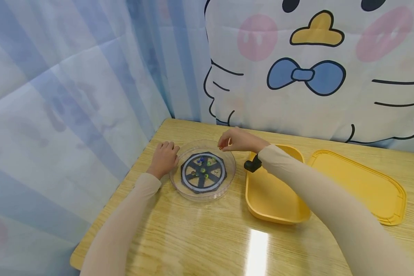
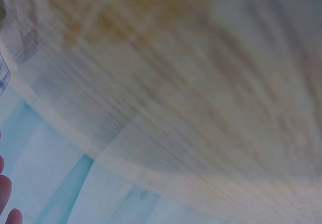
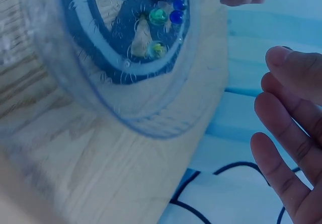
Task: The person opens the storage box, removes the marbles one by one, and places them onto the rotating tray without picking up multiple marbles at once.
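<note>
A clear round dish [image 1: 230, 180] stands on the wooden table, with a dark, six-spoked wheel pattern [image 1: 201, 185] ringed in white showing in it. Several glass marbles [image 3: 158, 16], green, blue and clear, lie over the pattern. My left hand [image 1: 163, 159] rests against the dish's left rim, fingers loosely bent; only its fingertips [image 2: 5, 191] enter the left wrist view. Above the dish's far right rim, my right hand [image 1: 239, 140] pinches a small orange marble [image 1: 220, 148], mostly hidden by the fingers. The right wrist view shows that hand's other fingers [image 3: 282, 126] spread and slightly curved.
Right of the dish sits a yellow tub [image 1: 276, 193], partly under my right forearm. Its flat yellow lid [image 1: 358, 184] lies farther right. A black wrist camera [image 1: 253, 165] overlaps the tub's left rim. A printed curtain [image 1: 179, 69] hangs along the table's back and left edges.
</note>
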